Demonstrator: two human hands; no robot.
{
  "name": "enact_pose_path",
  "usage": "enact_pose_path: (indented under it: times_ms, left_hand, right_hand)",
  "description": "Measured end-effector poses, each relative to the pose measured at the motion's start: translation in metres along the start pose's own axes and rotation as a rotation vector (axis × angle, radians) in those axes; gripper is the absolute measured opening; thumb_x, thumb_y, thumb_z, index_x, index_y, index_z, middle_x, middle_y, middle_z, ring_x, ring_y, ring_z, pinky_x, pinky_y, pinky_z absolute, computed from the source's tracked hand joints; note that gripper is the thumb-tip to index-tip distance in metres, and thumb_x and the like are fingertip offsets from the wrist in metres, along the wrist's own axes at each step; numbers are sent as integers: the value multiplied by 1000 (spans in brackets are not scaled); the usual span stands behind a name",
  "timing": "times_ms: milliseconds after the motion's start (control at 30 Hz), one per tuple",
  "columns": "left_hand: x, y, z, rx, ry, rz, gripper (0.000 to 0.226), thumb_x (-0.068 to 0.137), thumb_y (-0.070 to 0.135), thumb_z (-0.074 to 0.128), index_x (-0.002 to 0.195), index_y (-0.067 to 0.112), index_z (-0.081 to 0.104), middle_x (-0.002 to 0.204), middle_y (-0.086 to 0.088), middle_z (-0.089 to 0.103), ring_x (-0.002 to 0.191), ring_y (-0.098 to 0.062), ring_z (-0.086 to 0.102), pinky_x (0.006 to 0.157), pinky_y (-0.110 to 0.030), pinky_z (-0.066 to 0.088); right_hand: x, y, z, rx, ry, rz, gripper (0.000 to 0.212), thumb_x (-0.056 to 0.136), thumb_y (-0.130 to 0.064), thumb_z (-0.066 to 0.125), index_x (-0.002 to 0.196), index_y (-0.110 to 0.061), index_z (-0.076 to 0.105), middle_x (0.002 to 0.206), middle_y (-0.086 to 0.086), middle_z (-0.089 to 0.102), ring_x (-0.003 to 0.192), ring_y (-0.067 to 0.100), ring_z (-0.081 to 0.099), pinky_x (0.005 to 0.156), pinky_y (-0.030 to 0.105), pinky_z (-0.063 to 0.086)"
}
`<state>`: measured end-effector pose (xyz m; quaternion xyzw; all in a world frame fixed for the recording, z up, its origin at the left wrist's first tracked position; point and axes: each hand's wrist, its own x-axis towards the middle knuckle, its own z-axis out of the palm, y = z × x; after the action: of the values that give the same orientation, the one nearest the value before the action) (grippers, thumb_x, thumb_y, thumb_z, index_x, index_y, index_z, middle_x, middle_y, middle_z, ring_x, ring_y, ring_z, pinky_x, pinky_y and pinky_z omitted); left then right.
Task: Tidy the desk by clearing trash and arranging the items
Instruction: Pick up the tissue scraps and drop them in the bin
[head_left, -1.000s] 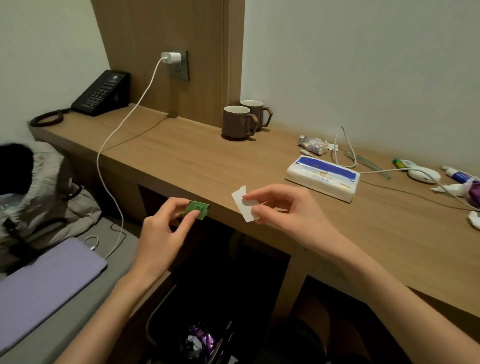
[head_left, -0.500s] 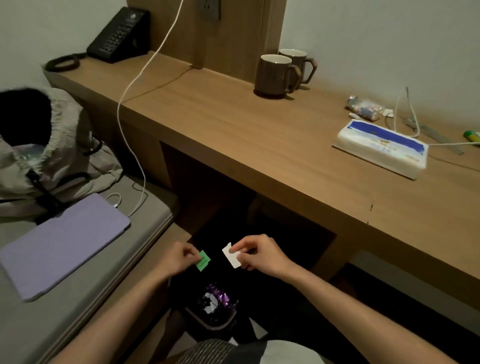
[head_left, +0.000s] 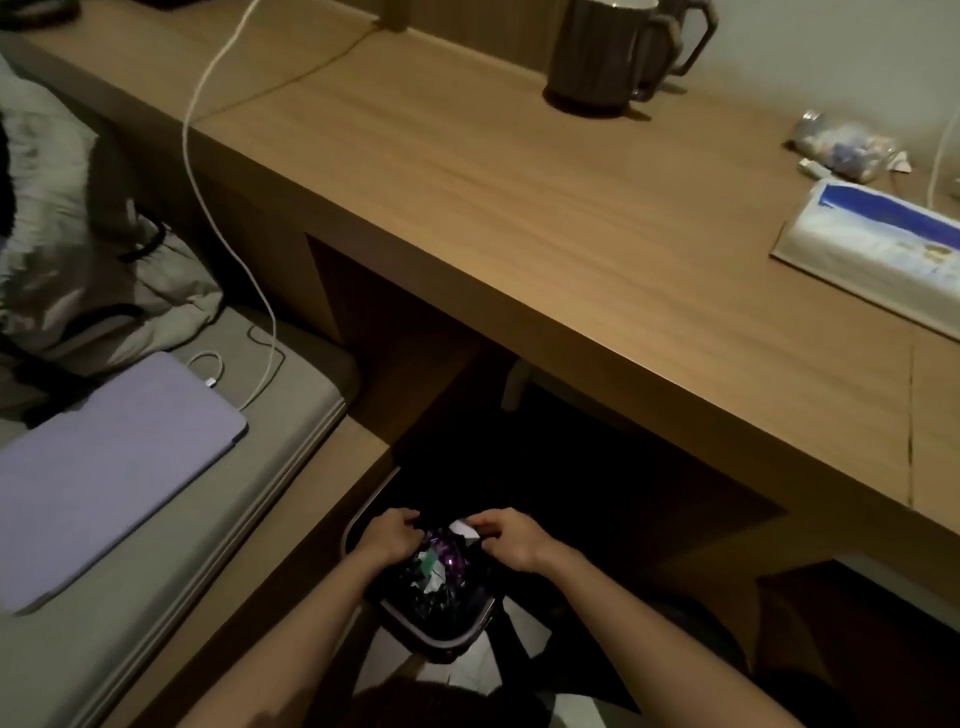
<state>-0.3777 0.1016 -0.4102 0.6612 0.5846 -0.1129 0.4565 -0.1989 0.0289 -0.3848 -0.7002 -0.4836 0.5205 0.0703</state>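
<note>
Trash scrap (head_left: 464, 529), white, is pinched in the right hand (head_left: 511, 540) over the bin (head_left: 441, 643). The left hand (head_left: 390, 536) beside it is curled — hold unclear. A green scrap (head_left: 427, 560) lies in the bin, under the desk (head_left: 571, 218). The tissue pack (head_left: 878, 254) print is too blurred to read.

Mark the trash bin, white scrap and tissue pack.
trash bin (head_left: 441, 648): head view, near rim.
white scrap (head_left: 464, 528): head view, exposed top part.
tissue pack (head_left: 883, 244): head view, top face.

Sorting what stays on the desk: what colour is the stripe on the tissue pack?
Blue, across the white tissue pack; clearest in the head view.
</note>
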Motion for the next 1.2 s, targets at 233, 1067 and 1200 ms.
enact_pose_path:
  times_ms: [233, 1067, 1200]
  left_hand:
    - [-28, 19, -22, 48, 69, 229, 36, 95, 26, 48, 131, 20, 52, 122, -1, 62, 109, -15, 59, 92, -26, 46]
    - [-228, 312, -118, -113, 527, 1046, 30, 92, 24, 54, 121, 31, 58, 108, 14, 65, 100, 2, 57, 81, -18, 49]
    - [-194, 359, -107, -105, 506, 1041, 41, 93, 26, 54, 133, 29, 46, 122, 7, 59, 110, -5, 54, 87, -23, 49]
  right_hand:
    - [-45, -16, -32, -39, 83, -157, 35, 97, -18, 50, 131, -23, 54, 123, -1, 60, 107, 8, 59, 95, 26, 49]
    - [-319, -50, -275, -293, 1033, -534, 29, 94, -21, 57, 122, -26, 61, 118, -13, 64, 103, -1, 56, 89, 20, 45]
    - [-301, -24, -307, -438, 968, -310, 37, 95, -32, 52, 132, -29, 51, 135, -7, 53, 123, 13, 46, 100, 28, 35]
